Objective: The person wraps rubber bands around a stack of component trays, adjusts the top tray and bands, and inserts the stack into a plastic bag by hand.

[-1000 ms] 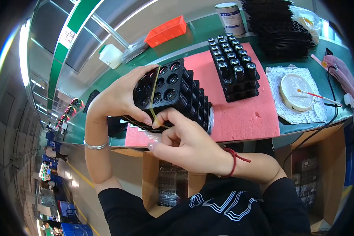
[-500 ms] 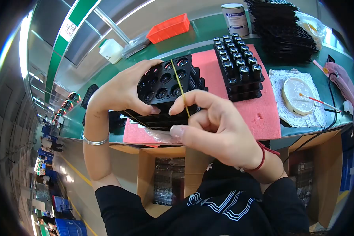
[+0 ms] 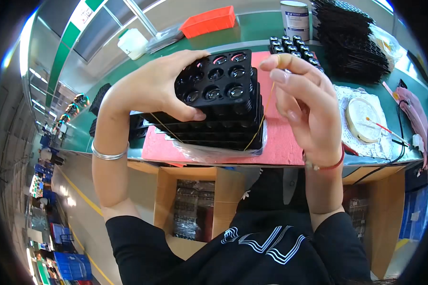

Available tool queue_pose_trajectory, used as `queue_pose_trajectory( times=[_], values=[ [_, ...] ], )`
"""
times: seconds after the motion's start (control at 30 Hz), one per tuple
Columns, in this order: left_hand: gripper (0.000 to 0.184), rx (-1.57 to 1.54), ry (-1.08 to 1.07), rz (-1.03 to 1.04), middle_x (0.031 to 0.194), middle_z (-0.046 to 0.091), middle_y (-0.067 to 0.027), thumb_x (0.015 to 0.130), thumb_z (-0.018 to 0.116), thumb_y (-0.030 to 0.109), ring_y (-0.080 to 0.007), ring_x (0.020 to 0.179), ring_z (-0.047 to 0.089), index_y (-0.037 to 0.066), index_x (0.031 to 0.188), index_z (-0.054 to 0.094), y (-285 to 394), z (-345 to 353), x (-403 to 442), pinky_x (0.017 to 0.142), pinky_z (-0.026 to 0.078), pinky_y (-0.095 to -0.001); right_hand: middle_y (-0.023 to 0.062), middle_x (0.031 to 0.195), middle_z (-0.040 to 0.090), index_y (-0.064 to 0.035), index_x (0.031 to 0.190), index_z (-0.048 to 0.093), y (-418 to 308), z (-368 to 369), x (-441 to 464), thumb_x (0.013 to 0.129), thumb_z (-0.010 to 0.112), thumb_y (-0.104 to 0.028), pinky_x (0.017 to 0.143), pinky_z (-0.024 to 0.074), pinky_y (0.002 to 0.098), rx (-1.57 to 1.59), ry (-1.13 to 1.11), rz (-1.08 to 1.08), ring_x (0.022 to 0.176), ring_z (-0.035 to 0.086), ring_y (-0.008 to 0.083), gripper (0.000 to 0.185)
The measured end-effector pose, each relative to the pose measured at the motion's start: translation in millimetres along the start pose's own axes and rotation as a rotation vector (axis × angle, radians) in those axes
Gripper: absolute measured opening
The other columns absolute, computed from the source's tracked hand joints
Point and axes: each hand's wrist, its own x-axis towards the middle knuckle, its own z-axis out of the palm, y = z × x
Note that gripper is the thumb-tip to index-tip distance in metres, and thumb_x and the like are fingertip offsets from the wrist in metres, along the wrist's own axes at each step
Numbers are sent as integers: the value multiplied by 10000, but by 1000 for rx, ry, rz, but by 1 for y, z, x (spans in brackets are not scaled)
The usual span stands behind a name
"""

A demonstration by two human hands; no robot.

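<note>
My left hand [image 3: 159,88] is closed over the left side of a stack of black plastic trays [image 3: 223,122], its thumb on the near face. Round glossy lens-like pieces sit in the top tray's cells. A thin yellow rubber band [image 3: 262,121] runs up from the stack's lower right side to my right hand [image 3: 311,99], which pinches it just right of the stack. Another stretch of band [image 3: 164,127] crosses the stack's left side. Clear plastic [image 3: 199,152] lies under the stack, on a pink foam mat [image 3: 283,137].
Behind my right hand stands a rack of dark, shiny-topped cylinders [image 3: 290,45]. A red bin [image 3: 208,22], a labelled can [image 3: 296,21] and piled black trays [image 3: 349,42] line the back. At right, a round dish [image 3: 364,118] holds a brush. Cardboard boxes [image 3: 228,192] stand below the bench.
My right hand has moved right and up, drawing the band off the stack's top to its right side. The stack has tipped more upright, with my left hand still on it.
</note>
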Motion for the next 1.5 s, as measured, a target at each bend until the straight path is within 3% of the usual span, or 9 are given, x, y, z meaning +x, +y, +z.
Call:
queue_pose_trajectory(
  times=[0.13, 0.4, 0.67, 0.93, 1.1, 1.23, 1.4, 1.43, 1.5],
  values=[
    [961, 47, -1, 0, 1230, 551, -144, 511, 818, 247, -237, 1132, 523, -1, 1354, 428, 0, 0, 0, 1024, 372, -323, -44, 519, 402, 73, 977, 608, 3, -5, 8, 840, 552, -124, 461, 214, 192, -127, -86, -94, 462, 312, 12, 247],
    [958, 41, 34, 4, 1236, 552, -157, 513, 817, 268, -253, 1145, 525, -18, 1344, 435, -2, 2, -1, 1025, 371, -329, -42, 595, 527, 31, 895, 626, -8, -10, -5, 879, 605, -152, 454, 296, 191, -289, -221, 293, 513, 432, 8, 185],
    [949, 55, 40, 6, 1221, 559, -159, 517, 817, 276, -244, 1127, 537, -30, 1332, 441, 3, 2, -2, 1020, 381, -328, -71, 540, 414, 28, 1011, 569, -15, 1, -46, 837, 647, -61, 473, 241, 206, -531, -350, 275, 495, 347, -10, 210],
    [968, 50, 23, 7, 1238, 553, -155, 503, 814, 281, -232, 1135, 534, -34, 1338, 437, 1, 1, 0, 1029, 373, -327, 17, 495, 489, 21, 1170, 526, 9, 1, -71, 791, 704, -109, 434, 340, 227, -852, -324, 68, 406, 482, 107, 439],
    [973, 26, 16, 11, 1256, 547, -157, 508, 814, 290, -236, 1161, 524, -27, 1345, 435, -1, 1, 0, 1043, 358, -331, 20, 547, 581, -13, 758, 687, -5, -5, -76, 744, 737, -110, 460, 404, 228, -1099, -337, -200, 444, 547, 95, 110],
    [984, 7, 27, 4, 1299, 522, -159, 531, 826, 308, -250, 1205, 494, -16, 1365, 418, -1, 2, -2, 1064, 333, -343, 48, 661, 622, 13, 821, 678, -24, 1, -55, 775, 699, -102, 552, 422, 216, -1022, -113, -290, 570, 575, 102, 126],
    [1075, 22, 52, 43, 1428, 409, -226, 592, 844, 476, -326, 1330, 391, -40, 1402, 362, -5, 3, -10, 1119, 278, -351, 89, 850, 662, 15, 915, 671, -40, 25, 9, 832, 637, -195, 688, 417, 242, -986, -184, -668, 781, 597, 111, 229],
    [1076, 38, 155, 111, 1440, 395, -225, 603, 838, 478, -326, 1340, 378, -32, 1413, 348, -14, 5, -13, 1123, 272, -354, 127, 944, 673, 9, 1048, 645, -37, 29, 26, 822, 672, -336, 764, 456, 278, -1011, -247, -709, 856, 634, 185, 413],
    [971, 65, 382, 241, 1385, 464, -209, 636, 831, 462, -316, 1286, 445, -10, 1375, 413, -25, 3, -24, 1096, 312, -364, 171, 911, 670, 9, 1010, 649, -15, 44, 62, 760, 691, -327, 752, 489, 316, -962, -341, -776, 828, 651, 248, 421]
  ],
)
